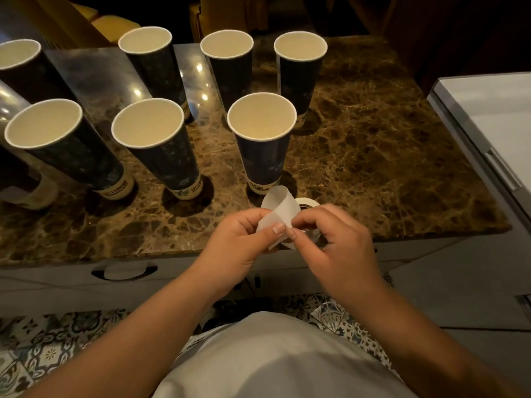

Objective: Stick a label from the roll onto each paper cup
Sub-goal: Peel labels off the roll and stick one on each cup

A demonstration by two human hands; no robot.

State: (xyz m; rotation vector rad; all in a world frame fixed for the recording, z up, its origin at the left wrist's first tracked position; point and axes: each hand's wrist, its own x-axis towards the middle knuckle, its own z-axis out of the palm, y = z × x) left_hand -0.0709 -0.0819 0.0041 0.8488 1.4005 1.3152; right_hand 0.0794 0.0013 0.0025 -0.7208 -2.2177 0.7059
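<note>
Pinching a curled label strip (278,208), left hand (240,239) and right hand (337,239) meet near the counter (373,156) edge, cups (262,145) beyond.

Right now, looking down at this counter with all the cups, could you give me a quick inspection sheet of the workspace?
Surface: brown marble counter, glossy, with light reflections at the back.
Job's things: seven dark paper cups in full view, upright and open, nearest one just beyond the hands; another cup is cut off at the left edge. Label roll partly hidden behind the right hand; white label strip curls up from it.
Clutter: nothing seen.
Hands: left hand and right hand both pinch the strip.
Cables: nothing seen.
Surroundings: grey lidded box at right, patterned floor tiles below.
</note>
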